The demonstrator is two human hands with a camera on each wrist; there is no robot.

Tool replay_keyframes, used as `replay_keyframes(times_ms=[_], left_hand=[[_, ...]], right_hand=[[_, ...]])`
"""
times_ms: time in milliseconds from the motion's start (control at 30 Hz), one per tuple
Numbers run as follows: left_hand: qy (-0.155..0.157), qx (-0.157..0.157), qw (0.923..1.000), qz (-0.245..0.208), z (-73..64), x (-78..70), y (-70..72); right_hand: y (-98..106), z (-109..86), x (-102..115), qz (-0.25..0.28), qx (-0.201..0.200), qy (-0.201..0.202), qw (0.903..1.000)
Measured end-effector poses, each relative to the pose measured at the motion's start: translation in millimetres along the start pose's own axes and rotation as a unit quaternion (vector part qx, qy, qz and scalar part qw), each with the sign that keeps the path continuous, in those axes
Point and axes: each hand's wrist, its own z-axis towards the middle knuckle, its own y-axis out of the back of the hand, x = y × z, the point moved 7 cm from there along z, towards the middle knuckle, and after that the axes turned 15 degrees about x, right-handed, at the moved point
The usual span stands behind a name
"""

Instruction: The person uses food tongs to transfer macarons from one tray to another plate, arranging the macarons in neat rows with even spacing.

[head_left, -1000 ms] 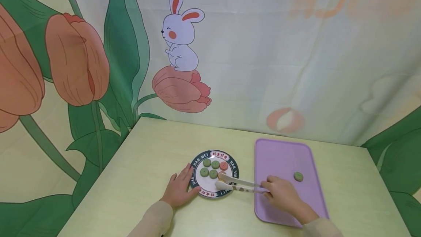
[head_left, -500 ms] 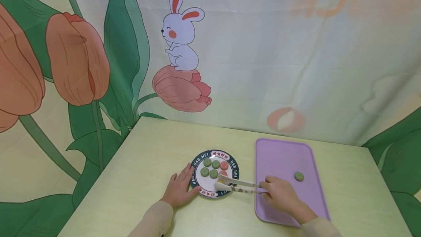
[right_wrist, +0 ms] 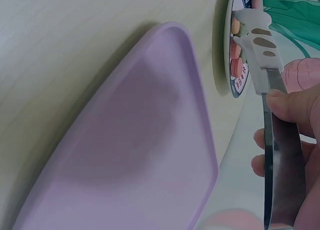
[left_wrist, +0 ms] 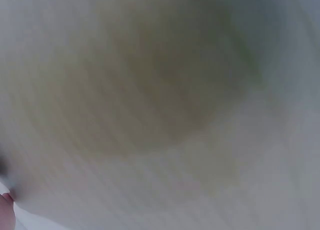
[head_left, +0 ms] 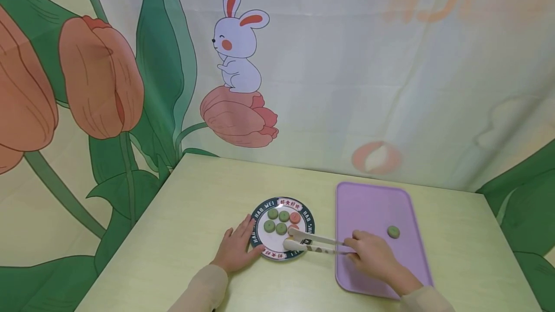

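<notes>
My right hand [head_left: 373, 254] grips a pair of tongs [right_wrist: 262, 44] with metal arms and white, brown-spotted heads. The tong tips reach over the right part of a round plate [head_left: 259, 248] with a dark lettered rim. Several green round pieces [head_left: 269, 226] and pink round pieces [head_left: 295, 217] lie on the plate. An orange-toned piece [right_wrist: 236, 25] shows by the tong heads in the right wrist view, partly covered by them. My left hand [head_left: 236, 249] lies flat at the plate's left rim, fingers extended and thumb at the lower edge. The left wrist view is mostly blurred tabletop.
A purple tray [head_left: 368, 206] lies right of the plate, under my right hand. One green round piece [head_left: 393, 232] sits on it. Behind the pale table [head_left: 208, 187] hangs a cloth backdrop [head_left: 321, 85] printed with tulips and a rabbit.
The tong tips shift slightly toward the near side of the plate and back again. My left hand, the plate and the tray keep their places.
</notes>
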Motion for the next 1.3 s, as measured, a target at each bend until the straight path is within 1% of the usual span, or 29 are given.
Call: replay_keyframes(times_ms=[133,233,400,500,700,800,933,1100,1300], left_hand=[[-0.011,-0.017,0.9998,0.003,-0.2,-1.0,1.4],[-0.016,-0.023,0.9996,0.003,-0.6,-1.5,1.7],[-0.005,-0.006,1.0000,0.002,-0.4,-0.7,0.1],[0.001,0.004,1.0000,0.001,-0.1,-0.6,-0.4],[0.002,0.007,1.0000,0.003,-0.1,-1.1,0.4],[0.000,0.004,1.0000,0.001,-0.3,-1.3,1.3],[0.002,0.009,1.0000,0.003,0.3,-0.7,0.7],[0.004,0.017,0.9998,0.001,0.6,-0.8,0.2],[0.003,0.015,0.9999,0.000,0.8,-0.6,0.6]], right_hand=[[1.6,-1.3,-2.0,-0.005,-0.007,-0.001,1.0000],[1.2,-2.1,-2.7,-0.006,-0.007,-0.001,1.0000],[3.7,-4.1,-4.1,-0.001,-0.005,0.000,1.0000],[8.8,-5.7,-6.7,0.004,-0.001,-0.008,1.0000],[18.9,-9.3,-13.2,-0.012,0.006,-0.029,0.9995],[21.3,-10.7,-15.3,-0.023,0.005,-0.034,0.9992],[22.1,-11.4,-17.1,-0.032,0.006,-0.034,0.9989],[24.2,-12.9,-19.7,-0.028,0.000,-0.030,0.9992],[27.3,-17.9,-26.7,-0.014,-0.003,-0.032,0.9994]])
